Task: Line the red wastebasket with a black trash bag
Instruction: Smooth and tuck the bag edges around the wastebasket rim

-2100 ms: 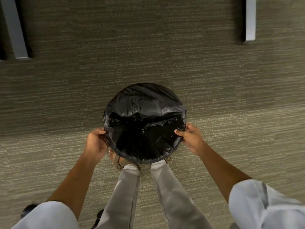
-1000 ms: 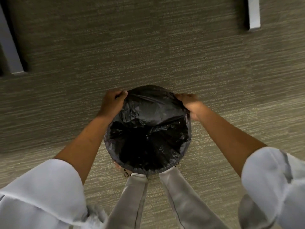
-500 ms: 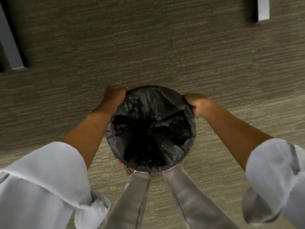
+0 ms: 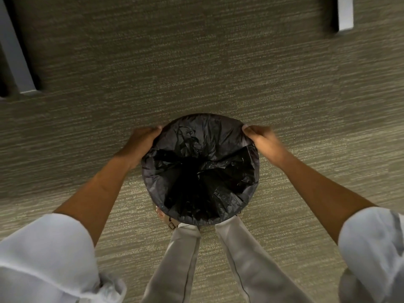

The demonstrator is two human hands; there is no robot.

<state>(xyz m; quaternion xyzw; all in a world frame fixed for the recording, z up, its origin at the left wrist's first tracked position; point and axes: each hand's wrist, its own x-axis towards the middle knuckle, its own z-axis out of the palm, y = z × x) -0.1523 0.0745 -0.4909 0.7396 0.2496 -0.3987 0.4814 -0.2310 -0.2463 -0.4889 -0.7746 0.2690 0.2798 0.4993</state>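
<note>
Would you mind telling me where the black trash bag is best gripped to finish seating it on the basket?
Probably at its folded-over hem along the rim of the trash bag, from outside and above, at opposite sides. The middle sags loosely into the basket and offers no tension, while the edge is stretched round. The left hand and right hand already sit at the far corners there.

I am wearing a white shirt with its sleeves [image 4: 47, 254] pushed up above my elbows, leaving both forearms bare. I am wearing pale grey trousers [image 4: 247, 256], each leg showing a dark seam, and a buckled sandal [image 4: 169, 221].
</note>
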